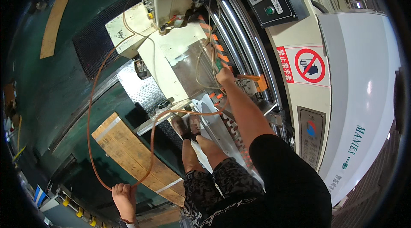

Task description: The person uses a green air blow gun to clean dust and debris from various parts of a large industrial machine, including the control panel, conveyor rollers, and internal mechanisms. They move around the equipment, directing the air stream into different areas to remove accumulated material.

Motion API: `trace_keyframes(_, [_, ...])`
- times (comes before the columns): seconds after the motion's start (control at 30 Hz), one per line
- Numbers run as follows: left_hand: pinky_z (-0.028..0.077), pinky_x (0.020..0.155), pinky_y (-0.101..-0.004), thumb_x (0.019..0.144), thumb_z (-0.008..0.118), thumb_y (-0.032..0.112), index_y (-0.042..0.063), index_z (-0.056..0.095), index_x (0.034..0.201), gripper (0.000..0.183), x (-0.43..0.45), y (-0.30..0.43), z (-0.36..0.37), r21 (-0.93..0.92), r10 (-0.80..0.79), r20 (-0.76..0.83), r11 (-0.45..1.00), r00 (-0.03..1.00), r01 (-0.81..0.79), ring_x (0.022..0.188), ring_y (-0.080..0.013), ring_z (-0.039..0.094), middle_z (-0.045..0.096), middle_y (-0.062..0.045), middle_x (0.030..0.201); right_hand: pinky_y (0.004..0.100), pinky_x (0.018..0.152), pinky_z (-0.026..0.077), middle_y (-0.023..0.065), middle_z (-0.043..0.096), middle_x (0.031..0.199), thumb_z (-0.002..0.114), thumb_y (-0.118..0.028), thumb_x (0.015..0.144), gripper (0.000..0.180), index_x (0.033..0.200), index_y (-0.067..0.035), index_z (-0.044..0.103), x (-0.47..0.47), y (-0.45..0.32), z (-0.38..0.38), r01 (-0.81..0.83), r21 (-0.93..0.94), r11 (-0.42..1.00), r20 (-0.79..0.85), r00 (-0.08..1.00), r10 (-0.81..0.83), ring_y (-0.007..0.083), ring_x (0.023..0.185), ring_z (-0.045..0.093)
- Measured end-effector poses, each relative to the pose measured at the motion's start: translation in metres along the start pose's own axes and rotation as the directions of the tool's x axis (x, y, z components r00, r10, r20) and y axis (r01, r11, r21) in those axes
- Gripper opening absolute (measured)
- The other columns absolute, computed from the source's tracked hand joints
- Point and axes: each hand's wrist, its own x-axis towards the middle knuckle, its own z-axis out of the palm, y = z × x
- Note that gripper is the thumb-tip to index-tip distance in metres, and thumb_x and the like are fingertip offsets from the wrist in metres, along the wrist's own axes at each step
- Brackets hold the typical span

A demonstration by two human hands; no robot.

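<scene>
My right hand (225, 76) is wrapped around a green-handled tool (218, 64), in front of shiny metal rollers (239, 24). My fingers cover most of the tool, so its kind is unclear. Low on the left, my left hand (124, 197) is closed around an orange-brown hose (91, 112). The hose loops from a cream machine block (128, 30) down to that hand. From there it rises past my legs towards my right wrist, where its end is hidden. Thin, pale tubing (198, 67) hangs in loops beside the right hand.
An orange block (261, 83) sits by the rollers. At the right are a control panel (269, 11), a no-gloves sign (310, 65) and a white MANIEX housing (359, 99). Wooden planks (135, 151) lie left of my shoes (186, 125). A diamond-plate step (139, 86) adjoins the machine.
</scene>
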Motion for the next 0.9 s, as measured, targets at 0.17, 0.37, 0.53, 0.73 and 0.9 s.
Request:
trace_keyframes(0.17, [0.03,0.058,-0.0373,0.071,0.065,0.014,0.005,0.044,0.066,0.024,0.012,0.002,0.006,-0.019,0.005,0.028,1.0,1.0,-0.004,0.061,-0.0275,0.039,0.04,-0.009,0.062,0.0441,0.06,0.048,0.021,0.061,0.079,0.051,-0.015,0.08,0.021,0.081,0.005,0.057,0.058,0.058,0.044,0.052,0.083,0.995,-0.163,0.986,-0.038,0.0342,0.071,0.06])
trace_keyframes(0.37, [0.03,0.058,-0.0376,0.07,0.066,0.015,0.005,0.044,0.066,0.024,0.012,0.004,0.016,-0.06,-0.004,0.01,0.998,1.0,0.004,0.061,-0.0279,0.039,0.039,-0.01,0.063,0.0384,0.048,0.044,0.0138,0.054,0.063,0.05,-0.015,0.082,0.022,0.067,0.001,0.053,0.051,0.075,0.037,-0.042,0.108,0.993,-0.011,0.999,0.043,0.0235,0.052,0.053])
trace_keyframes(0.53, [0.031,0.058,-0.0373,0.069,0.067,0.015,0.005,0.044,0.065,0.025,0.017,0.002,0.015,-0.053,0.041,-0.02,0.998,0.999,-0.042,0.062,-0.0279,0.04,0.039,-0.01,0.062,0.0381,0.049,0.048,0.0166,0.059,0.072,0.051,-0.017,0.084,0.026,0.096,0.005,0.052,0.066,0.105,0.045,0.083,-0.175,0.981,-0.024,0.996,-0.088,0.0256,0.058,0.057])
trace_keyframes(0.73, [0.031,0.058,-0.0372,0.068,0.067,0.013,0.005,0.047,0.067,0.022,0.015,0.011,0.0,-0.067,-0.007,-0.05,0.998,0.999,0.004,0.062,-0.0284,0.041,0.042,-0.01,0.063,0.038,0.046,0.047,0.015,0.057,0.066,0.053,-0.019,0.084,0.023,0.086,0.004,0.053,0.015,0.102,0.013,-0.039,0.196,0.98,-0.181,0.981,0.075,0.0253,0.055,0.057])
trace_keyframes(0.9, [0.032,0.059,-0.0373,0.066,0.067,0.01,0.004,0.048,0.068,0.02,0.012,0.015,-0.022,-0.064,0.075,-0.126,0.994,0.989,-0.084,0.063,-0.0287,0.042,0.043,-0.01,0.064,0.0376,0.04,0.043,0.0128,0.054,0.06,0.054,-0.016,0.083,0.019,0.082,0.003,0.054,-0.045,0.128,0.012,-0.007,0.48,0.877,-0.271,0.95,0.156,0.0224,0.045,0.051])
